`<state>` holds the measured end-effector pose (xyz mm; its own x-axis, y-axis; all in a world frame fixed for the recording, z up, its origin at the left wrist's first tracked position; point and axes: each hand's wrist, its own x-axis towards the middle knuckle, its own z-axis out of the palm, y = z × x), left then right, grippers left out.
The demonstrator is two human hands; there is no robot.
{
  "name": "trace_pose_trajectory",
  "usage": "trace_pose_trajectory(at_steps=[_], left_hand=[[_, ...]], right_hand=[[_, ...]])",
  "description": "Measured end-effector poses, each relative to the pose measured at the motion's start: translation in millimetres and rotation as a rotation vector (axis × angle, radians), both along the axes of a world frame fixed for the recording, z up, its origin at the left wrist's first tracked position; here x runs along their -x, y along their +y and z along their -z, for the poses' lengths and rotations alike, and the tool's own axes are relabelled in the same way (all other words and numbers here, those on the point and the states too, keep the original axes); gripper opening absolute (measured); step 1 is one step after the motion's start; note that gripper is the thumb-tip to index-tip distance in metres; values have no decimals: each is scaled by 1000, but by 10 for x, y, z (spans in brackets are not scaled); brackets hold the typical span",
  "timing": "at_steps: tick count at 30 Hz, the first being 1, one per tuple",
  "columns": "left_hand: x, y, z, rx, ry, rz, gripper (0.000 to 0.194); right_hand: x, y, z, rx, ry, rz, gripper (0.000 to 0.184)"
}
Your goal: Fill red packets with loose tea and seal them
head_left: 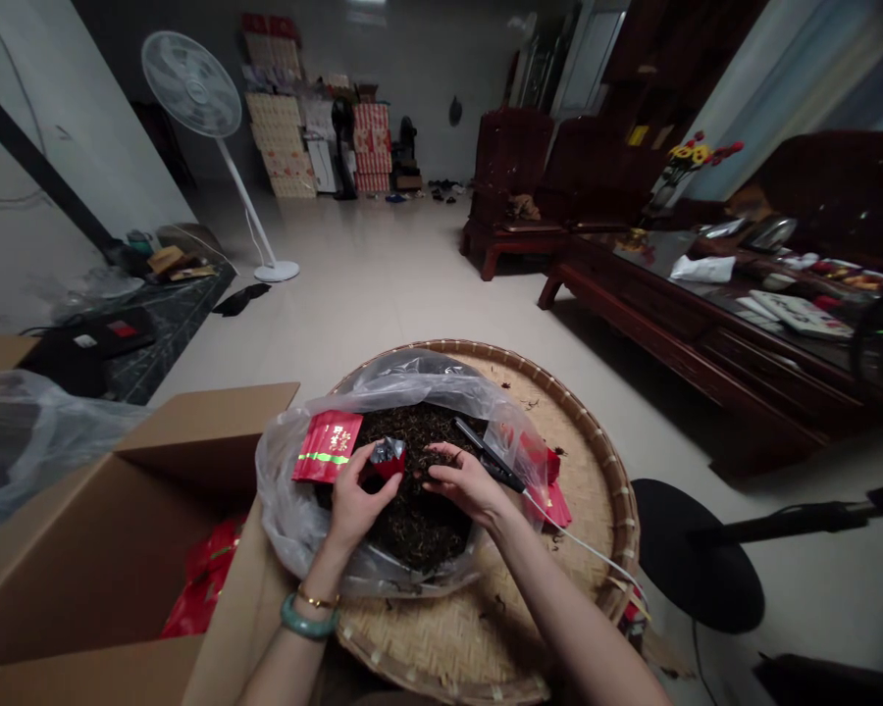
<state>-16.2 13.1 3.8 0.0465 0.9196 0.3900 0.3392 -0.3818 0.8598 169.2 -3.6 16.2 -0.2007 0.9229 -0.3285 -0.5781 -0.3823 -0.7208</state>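
The left hand (360, 498) has its fingers clamped on a small red pouch with a silvery lining (389, 455), mouth up, above dark, dry, twisted leaves (421, 541); these fill a clear plastic bag (284, 525) on a round woven bamboo tray (578, 471); the right hand (467, 482) curls its fingers over the leaves, whether gripping any I cannot tell.

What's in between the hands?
In the head view: a red packet, held by the left hand, then dark leafy bits below the gap to the right hand.
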Motion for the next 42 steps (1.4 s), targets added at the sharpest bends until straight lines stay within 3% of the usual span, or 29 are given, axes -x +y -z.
trace_pose_trajectory(at_steps=[6, 11, 18, 21, 29, 35, 39, 42], left_hand=[[-8, -7, 5, -18, 14, -6, 39], [-29, -2, 27, -27, 22, 16, 39], [-39, -13, 36, -22, 40, 32, 39], [-45, -18, 45, -30, 55, 47, 39], [-157, -62, -12, -92, 145, 90, 39], [-258, -102, -68, -109, 178, 121, 40], [-290, -121, -72, -114, 184, 139, 42], [-293, -130, -63, -112, 185, 150, 42]], right_hand=[[-75, -45, -65, 51, 233, 20, 32], [-113, -48, -100, 53, 184, 15, 36], [-148, -48, -198, 87, 287, -18, 19], [-164, -57, -268, 85, 273, -23, 21], [-269, -92, -605, -74, -121, -24, 47], [-328, -100, -869, -332, -509, -99, 40], [-316, -72, -913, -572, -780, -160, 36], [-282, -55, -909, -654, -929, -225, 34]])
